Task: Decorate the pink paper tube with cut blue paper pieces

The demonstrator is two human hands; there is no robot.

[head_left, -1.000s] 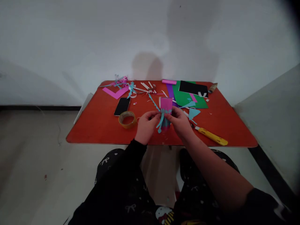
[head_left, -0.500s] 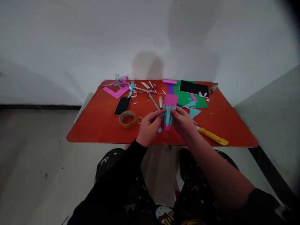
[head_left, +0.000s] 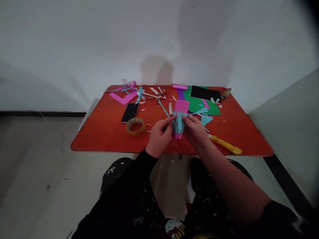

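Grip: pink paper piece [head_left: 179, 109] is pinched between left hand [head_left: 159, 137] and right hand [head_left: 195, 131].
Done: blue fringe [head_left: 177, 122] is attached in front.
Left: paper scraps [head_left: 139, 94] lie uncleared beyond the grip.

My low, red, rounded-corner wooden table [head_left: 104, 132] stands against a plain white wall [head_left: 99, 43], on a pale smooth floor [head_left: 32, 172], in dim light.
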